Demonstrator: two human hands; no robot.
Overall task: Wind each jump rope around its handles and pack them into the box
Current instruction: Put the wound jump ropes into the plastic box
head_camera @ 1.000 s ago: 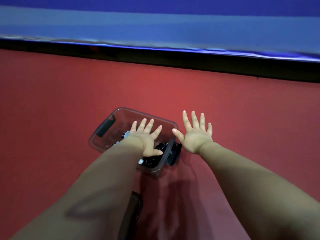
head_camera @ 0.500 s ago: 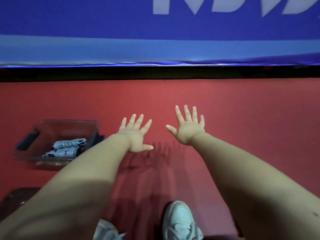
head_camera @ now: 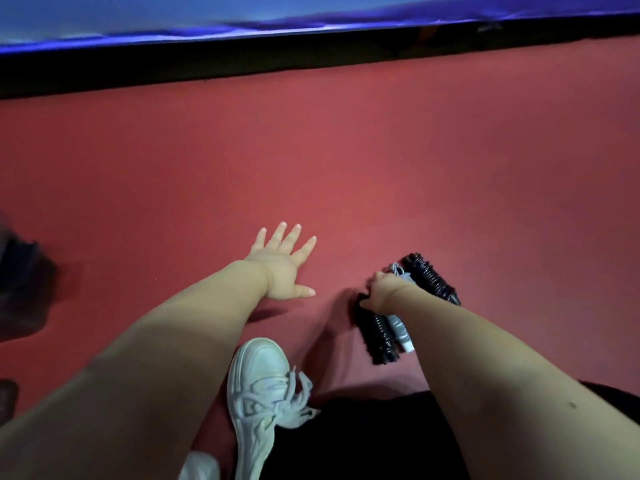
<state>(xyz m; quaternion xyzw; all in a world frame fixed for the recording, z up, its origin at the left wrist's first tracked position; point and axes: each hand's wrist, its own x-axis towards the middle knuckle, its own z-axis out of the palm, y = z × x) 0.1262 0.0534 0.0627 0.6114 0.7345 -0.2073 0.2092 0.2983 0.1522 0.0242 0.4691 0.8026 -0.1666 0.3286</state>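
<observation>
Right hand (head_camera: 383, 292) grips the wound jump ropes (head_camera: 381, 336).
Fingers curl round the black-and-grey bundle on the red floor (head_camera: 346, 168); left hand (head_camera: 282, 268) spread wide, holding nothing.

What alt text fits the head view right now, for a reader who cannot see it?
The person's right hand grips a bundle of wound jump ropes, black and grey, low by the red floor. The left hand is spread open beside it. A white sneaker shows below, a blue mat edge along the top.
</observation>
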